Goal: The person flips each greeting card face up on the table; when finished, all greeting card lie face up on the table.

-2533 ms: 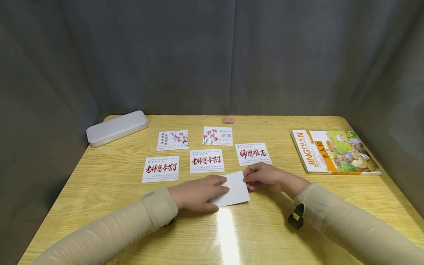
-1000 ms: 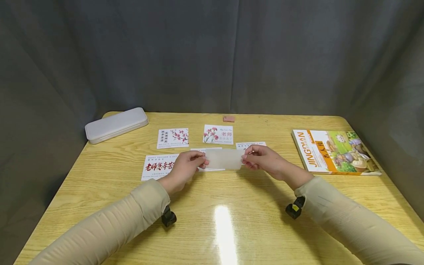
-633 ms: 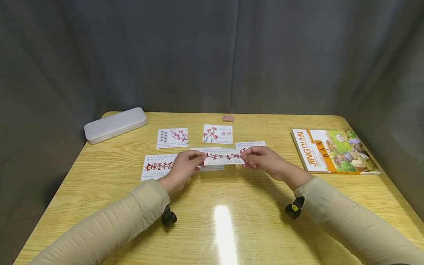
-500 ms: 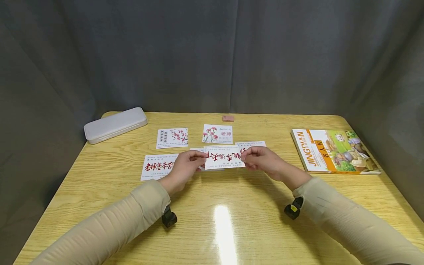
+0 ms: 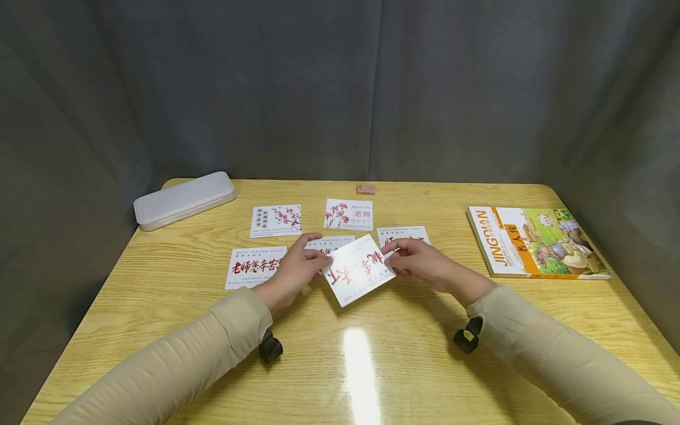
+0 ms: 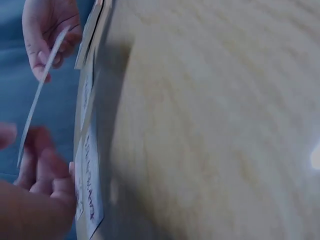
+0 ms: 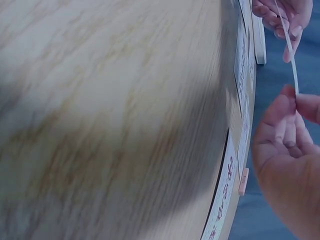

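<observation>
A white greeting card [image 5: 359,273] with red Chinese lettering is held up over the table, its print upside down in the head view and one corner pointing down. My right hand [image 5: 419,263] pinches its right edge between thumb and fingers; in the right wrist view the card is seen edge-on at those fingertips. At the card's left corner is my left hand [image 5: 296,267], thumb and index finger spread apart. Its fingers are blurred in the left wrist view, with the card's end between thumb and fingers. Behind, a red-lettered card [image 5: 330,243] is partly covered.
Flat on the table lie another red-lettered card [image 5: 256,268], a right-hand one [image 5: 402,234], a blossom card [image 5: 275,221] and a carnation card [image 5: 348,214]. A pink eraser [image 5: 365,189] sits at the back, a white case [image 5: 185,200] back left, a book [image 5: 539,243] right.
Both hands lifted the card, blank side up, from the table and flipped it to show red lettering. Now it has turned askew, and the left thumb and index finger have spread.
</observation>
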Action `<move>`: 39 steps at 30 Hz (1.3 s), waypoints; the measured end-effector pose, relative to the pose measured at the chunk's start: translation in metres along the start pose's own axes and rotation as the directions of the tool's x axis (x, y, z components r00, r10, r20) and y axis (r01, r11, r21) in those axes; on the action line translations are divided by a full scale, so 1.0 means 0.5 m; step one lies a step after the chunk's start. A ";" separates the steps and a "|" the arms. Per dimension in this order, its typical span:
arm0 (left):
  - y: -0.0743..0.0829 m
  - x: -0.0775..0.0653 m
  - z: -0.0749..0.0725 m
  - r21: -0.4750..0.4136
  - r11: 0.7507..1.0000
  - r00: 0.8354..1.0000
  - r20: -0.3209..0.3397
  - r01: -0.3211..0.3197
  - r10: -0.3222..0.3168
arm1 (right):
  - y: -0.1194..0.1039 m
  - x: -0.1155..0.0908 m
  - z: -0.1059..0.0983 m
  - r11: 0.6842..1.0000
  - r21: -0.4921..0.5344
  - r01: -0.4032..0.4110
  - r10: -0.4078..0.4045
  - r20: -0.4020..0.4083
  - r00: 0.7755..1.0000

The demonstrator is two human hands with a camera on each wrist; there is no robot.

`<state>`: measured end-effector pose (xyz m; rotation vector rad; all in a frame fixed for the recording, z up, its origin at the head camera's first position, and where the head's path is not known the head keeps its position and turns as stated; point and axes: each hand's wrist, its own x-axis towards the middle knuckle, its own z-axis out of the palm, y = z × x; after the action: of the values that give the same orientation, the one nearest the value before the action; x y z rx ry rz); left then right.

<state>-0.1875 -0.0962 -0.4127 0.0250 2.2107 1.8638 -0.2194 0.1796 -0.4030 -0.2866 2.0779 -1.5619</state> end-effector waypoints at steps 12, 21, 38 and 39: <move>0.012 0.002 0.018 0.149 0.988 0.984 0.179 -0.033 0.006 | -0.014 0.006 0.023 0.979 -0.170 0.113 -0.092 0.124 0.988; 0.020 0.007 0.017 0.186 0.979 0.981 0.189 -0.086 0.050 | -0.020 0.009 0.035 0.953 -0.244 0.180 -0.147 0.148 0.978; 0.015 0.015 -0.022 -0.269 0.958 0.995 0.006 -0.097 0.102 | -0.009 0.014 0.020 0.966 0.214 0.145 -0.151 0.010 0.988; 0.016 0.014 -0.022 -0.285 0.954 0.995 0.007 -0.093 0.099 | -0.011 0.014 0.020 0.955 0.248 0.162 -0.164 -0.012 0.986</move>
<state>-0.1978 -0.1044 -0.4047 0.1012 1.9373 2.2064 -0.2209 0.1665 -0.4019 -0.3794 1.8646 -1.8943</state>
